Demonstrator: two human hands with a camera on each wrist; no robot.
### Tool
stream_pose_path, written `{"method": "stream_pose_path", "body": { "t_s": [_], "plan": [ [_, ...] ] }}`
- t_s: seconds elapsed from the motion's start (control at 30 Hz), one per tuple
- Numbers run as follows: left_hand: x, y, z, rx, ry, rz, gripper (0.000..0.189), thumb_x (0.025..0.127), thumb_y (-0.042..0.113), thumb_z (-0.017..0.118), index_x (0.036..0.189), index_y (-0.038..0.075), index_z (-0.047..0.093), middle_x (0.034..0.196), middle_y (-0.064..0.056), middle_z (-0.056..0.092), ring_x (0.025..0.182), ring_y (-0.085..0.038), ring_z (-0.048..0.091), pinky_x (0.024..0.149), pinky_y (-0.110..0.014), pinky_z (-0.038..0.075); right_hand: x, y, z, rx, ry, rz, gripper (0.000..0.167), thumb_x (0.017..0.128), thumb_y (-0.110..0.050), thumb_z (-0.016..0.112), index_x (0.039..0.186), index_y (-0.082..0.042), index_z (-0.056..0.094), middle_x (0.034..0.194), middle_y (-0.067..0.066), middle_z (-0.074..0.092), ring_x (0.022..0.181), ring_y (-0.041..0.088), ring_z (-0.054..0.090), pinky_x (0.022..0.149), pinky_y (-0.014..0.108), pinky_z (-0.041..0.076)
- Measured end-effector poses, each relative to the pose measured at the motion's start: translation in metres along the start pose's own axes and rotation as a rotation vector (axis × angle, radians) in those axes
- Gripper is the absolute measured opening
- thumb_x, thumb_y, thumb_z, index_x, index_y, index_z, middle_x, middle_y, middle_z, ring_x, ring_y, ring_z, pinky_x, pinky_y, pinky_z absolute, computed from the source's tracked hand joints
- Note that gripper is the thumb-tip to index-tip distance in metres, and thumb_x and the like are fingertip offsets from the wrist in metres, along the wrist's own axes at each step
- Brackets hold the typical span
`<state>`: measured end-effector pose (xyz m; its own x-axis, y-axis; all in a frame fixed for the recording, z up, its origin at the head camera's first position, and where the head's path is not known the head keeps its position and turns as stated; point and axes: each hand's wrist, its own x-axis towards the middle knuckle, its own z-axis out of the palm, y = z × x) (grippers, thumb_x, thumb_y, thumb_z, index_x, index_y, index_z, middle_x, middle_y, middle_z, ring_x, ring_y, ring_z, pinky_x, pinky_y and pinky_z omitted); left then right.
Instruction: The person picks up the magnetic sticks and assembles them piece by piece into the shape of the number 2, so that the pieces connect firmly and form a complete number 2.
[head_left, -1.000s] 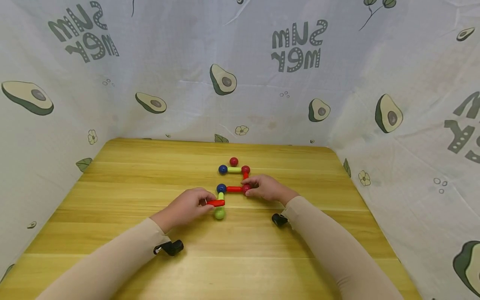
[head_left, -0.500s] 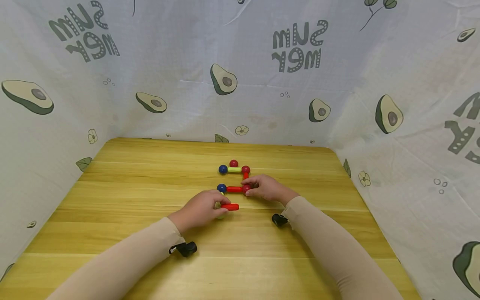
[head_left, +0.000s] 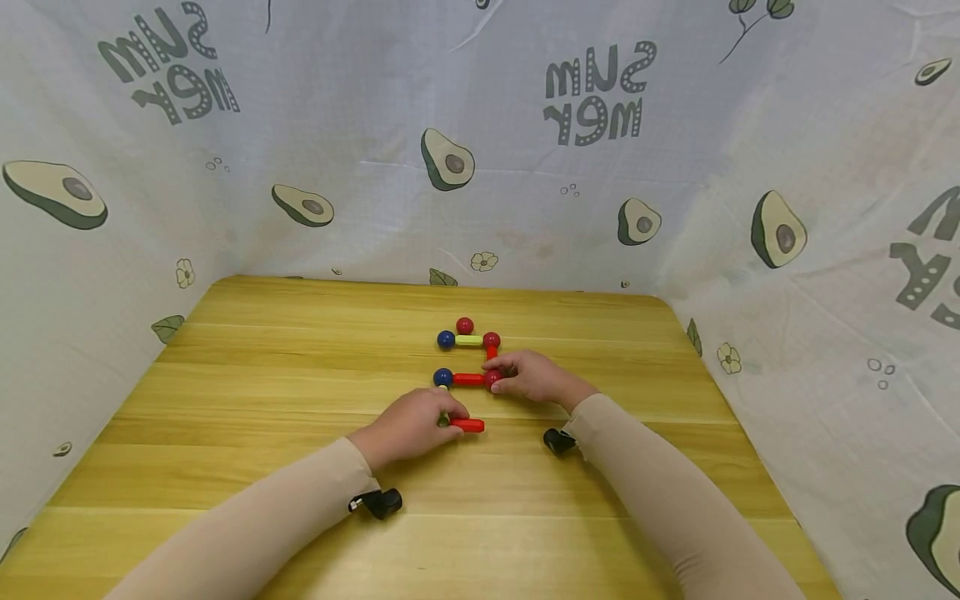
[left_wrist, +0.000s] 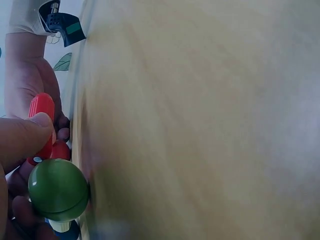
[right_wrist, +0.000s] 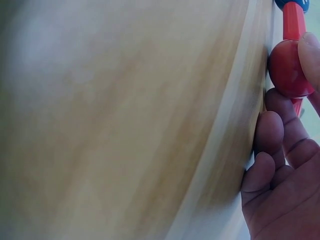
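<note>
My left hand (head_left: 412, 423) pinches a red magnetic rod (head_left: 470, 426) between thumb and fingers, the free end pointing right. In the left wrist view the rod's other end meets a green ball (left_wrist: 59, 186); the head view mostly hides that ball behind the hand. My right hand (head_left: 538, 378) holds the red corner ball (right_wrist: 287, 70) with thumb and fingertips. From this ball a red rod (head_left: 468, 379) runs left to a blue ball (head_left: 443, 377). Another red rod (head_left: 492, 353) leads away to a far red ball (head_left: 491, 340).
A yellow-green rod (head_left: 469, 340) joins the far red ball to a second blue ball (head_left: 446, 339). Just behind it lies a loose red ball (head_left: 465, 326). The wooden table (head_left: 300, 333) is enclosed by a printed cloth (head_left: 360, 117) at the back and sides.
My left hand has moved right and slightly nearer with the red rod, now covering most of the green ball. The loose red ball has shifted a little. My right hand stays in place.
</note>
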<state>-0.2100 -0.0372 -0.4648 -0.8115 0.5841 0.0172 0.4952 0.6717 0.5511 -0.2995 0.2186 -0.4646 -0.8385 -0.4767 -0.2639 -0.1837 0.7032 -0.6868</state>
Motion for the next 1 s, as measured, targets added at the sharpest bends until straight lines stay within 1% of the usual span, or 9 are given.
{"method": "stream_pose_path", "body": {
  "t_s": [0.27,0.5,0.57,1.0],
  "plan": [
    [0.0012,-0.0001,0.004,0.02,-0.004,-0.003,0.019,0.096,0.027,0.08,0.112,0.018,0.082,0.11,0.007,0.077,0.104,-0.012,0.068,0.097,-0.036,0.056,-0.0003,0.0,-0.0007,-0.006,0.0,-0.003,0.041,0.096,-0.026,0.079,0.136,-0.021,0.072,0.132,0.006,0.07,0.11,0.022,0.062,0.106,0.044,0.052],
    [0.0019,-0.0033,0.0088,0.086,0.0,0.006,0.017,0.095,0.028,0.08,0.109,0.019,0.081,0.109,0.007,0.077,0.102,-0.013,0.069,0.098,-0.037,0.056,0.0008,0.0001,-0.0009,-0.017,0.002,-0.004,0.041,0.096,-0.025,0.079,0.136,-0.021,0.072,0.134,0.007,0.07,0.112,0.022,0.061,0.107,0.045,0.052],
    [0.0021,-0.0041,0.0096,0.091,0.003,0.009,0.017,0.095,0.029,0.08,0.109,0.019,0.081,0.108,0.007,0.077,0.101,-0.013,0.068,0.097,-0.037,0.056,0.0008,0.0002,-0.0008,-0.015,0.002,0.0,0.041,0.096,-0.025,0.079,0.137,-0.021,0.072,0.135,0.008,0.069,0.112,0.022,0.061,0.107,0.045,0.052],
    [0.0012,-0.0049,0.0074,0.025,-0.006,-0.036,0.017,0.095,0.028,0.08,0.11,0.019,0.081,0.111,0.006,0.077,0.106,-0.015,0.068,0.1,-0.04,0.055,0.0003,-0.0005,-0.0001,-0.013,0.001,-0.004,0.042,0.096,-0.025,0.079,0.138,-0.02,0.071,0.135,0.008,0.068,0.111,0.021,0.06,0.105,0.042,0.052]
  ]
}}
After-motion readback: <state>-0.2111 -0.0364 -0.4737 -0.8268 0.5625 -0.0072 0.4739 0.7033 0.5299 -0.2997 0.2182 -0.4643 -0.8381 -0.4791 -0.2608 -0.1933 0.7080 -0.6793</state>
